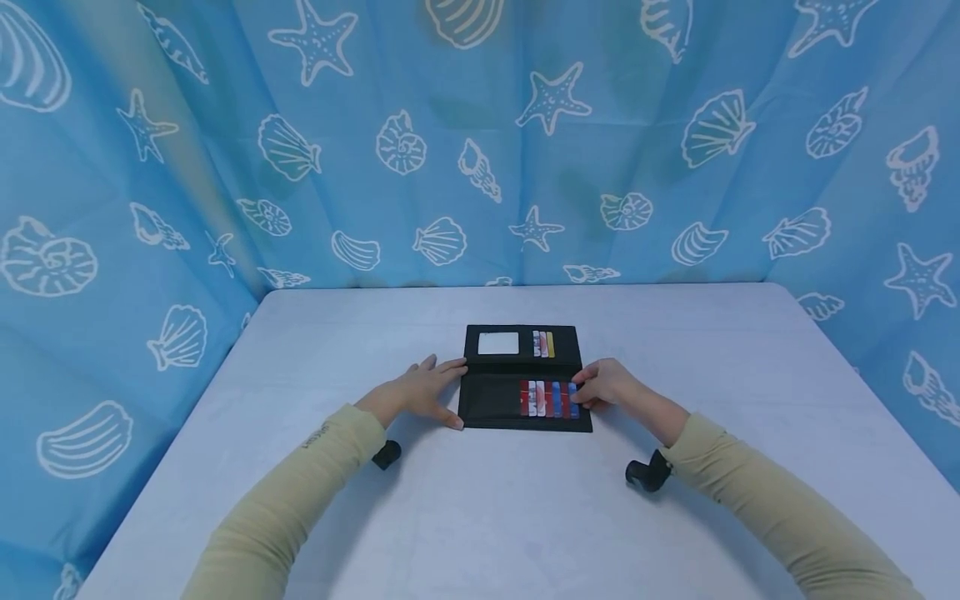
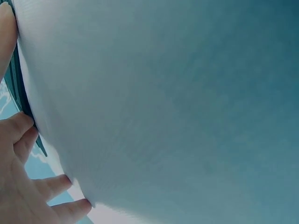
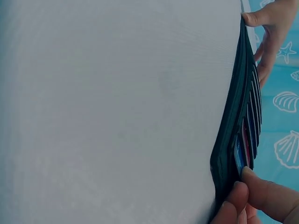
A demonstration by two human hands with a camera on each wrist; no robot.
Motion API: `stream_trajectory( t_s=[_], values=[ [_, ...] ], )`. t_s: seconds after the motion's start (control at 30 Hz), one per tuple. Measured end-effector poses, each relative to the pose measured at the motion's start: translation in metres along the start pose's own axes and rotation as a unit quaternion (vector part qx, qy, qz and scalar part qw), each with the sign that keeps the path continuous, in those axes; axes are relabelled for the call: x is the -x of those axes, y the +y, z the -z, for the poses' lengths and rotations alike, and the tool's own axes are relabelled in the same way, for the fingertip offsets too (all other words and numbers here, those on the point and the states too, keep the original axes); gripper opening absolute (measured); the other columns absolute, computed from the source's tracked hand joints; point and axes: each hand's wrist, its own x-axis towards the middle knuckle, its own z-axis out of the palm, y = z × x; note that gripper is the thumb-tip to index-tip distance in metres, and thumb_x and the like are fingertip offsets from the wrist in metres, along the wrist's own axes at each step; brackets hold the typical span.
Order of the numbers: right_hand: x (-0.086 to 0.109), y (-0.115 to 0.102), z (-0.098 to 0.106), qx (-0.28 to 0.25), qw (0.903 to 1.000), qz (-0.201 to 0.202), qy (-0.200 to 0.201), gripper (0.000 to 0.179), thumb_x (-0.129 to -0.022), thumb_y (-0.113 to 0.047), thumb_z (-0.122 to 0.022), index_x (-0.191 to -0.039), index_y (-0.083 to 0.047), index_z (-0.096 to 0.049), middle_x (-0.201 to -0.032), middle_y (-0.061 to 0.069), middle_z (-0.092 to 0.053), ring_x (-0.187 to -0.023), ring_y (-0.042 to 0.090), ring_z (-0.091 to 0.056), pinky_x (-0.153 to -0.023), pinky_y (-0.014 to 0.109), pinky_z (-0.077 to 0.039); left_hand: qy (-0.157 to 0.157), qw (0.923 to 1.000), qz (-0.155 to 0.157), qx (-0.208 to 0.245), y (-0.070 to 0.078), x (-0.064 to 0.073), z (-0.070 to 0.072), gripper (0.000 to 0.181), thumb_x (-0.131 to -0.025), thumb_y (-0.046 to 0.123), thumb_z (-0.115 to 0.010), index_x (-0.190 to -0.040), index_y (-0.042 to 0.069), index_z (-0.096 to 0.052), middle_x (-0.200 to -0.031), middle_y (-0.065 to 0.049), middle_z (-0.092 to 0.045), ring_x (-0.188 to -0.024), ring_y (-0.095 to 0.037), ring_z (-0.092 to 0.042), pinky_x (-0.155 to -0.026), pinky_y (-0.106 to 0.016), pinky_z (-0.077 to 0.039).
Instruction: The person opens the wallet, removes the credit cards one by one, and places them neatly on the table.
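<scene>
A black long wallet (image 1: 487,397) lies unfolded on the table, its lower panel holding a row of red, white and blue cards (image 1: 542,399) in slots. The upper panel has a white window (image 1: 498,343) and a few more cards (image 1: 543,344). My left hand (image 1: 426,390) is spread at the wallet's left edge, thumb and fingertips touching it. At the right end, my right hand (image 1: 606,383) pinches the outermost blue card (image 1: 574,400). In the right wrist view, the thumb is on that blue card (image 3: 239,154), with the other fingers curled by the wallet's edge.
A white-covered table (image 1: 510,517) lies under everything. Behind and beside it hangs a blue curtain (image 1: 465,83) with shell and starfish prints. Small black devices show beneath each wrist, one at the left (image 1: 387,454) and one at the right (image 1: 648,472).
</scene>
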Motion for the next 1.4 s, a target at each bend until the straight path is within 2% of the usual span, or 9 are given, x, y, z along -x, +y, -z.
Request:
stream_trajectory(
  t_s=[0.4,0.73,0.97,1.4],
  values=[
    [0.000,0.003,0.007,-0.012,0.9998,0.001,-0.017,0.032,-0.081,-0.008,-0.068,-0.109,0.002,-0.057,-0.088,0.012,-0.060,-0.059,0.014,-0.056,-0.056,0.022,-0.050,-0.009,0.9998,0.012,0.016,0.001,0.001,0.002,0.098,-0.069,0.055,-0.072,-0.146,0.021,-0.023,-0.154,0.005,-0.012,-0.140,-0.035,-0.002,-0.111,-0.053,-0.009],
    [0.008,0.024,0.025,-0.028,0.9993,0.006,-0.024,0.037,-0.083,-0.008,-0.065,-0.115,0.005,-0.052,-0.103,0.022,-0.057,-0.060,0.014,-0.058,-0.058,0.023,-0.051,-0.017,0.9996,0.020,0.011,0.001,0.000,0.001,0.098,-0.069,0.055,-0.072,-0.147,0.022,-0.021,-0.154,0.005,-0.011,-0.140,-0.034,-0.002,-0.111,-0.053,-0.010],
    [0.015,0.035,0.035,-0.045,0.9984,0.016,-0.030,0.042,-0.084,-0.009,-0.063,-0.120,0.006,-0.046,-0.110,0.027,-0.052,-0.065,0.016,-0.058,-0.061,0.024,-0.053,-0.013,0.9999,0.011,0.004,0.000,-0.001,0.000,0.098,-0.070,0.056,-0.071,-0.147,0.021,-0.021,-0.154,0.005,-0.011,-0.140,-0.035,-0.002,-0.110,-0.053,-0.010],
    [0.024,0.052,0.062,-0.080,0.9947,0.024,-0.060,0.049,-0.088,-0.007,-0.056,-0.130,0.010,-0.036,-0.108,0.024,-0.049,-0.064,0.014,-0.055,-0.063,0.026,-0.052,-0.012,0.9998,0.012,0.010,0.000,-0.001,0.001,0.098,-0.070,0.055,-0.071,-0.147,0.021,-0.021,-0.154,0.004,-0.011,-0.140,-0.035,-0.002,-0.110,-0.054,-0.009]
  ],
)
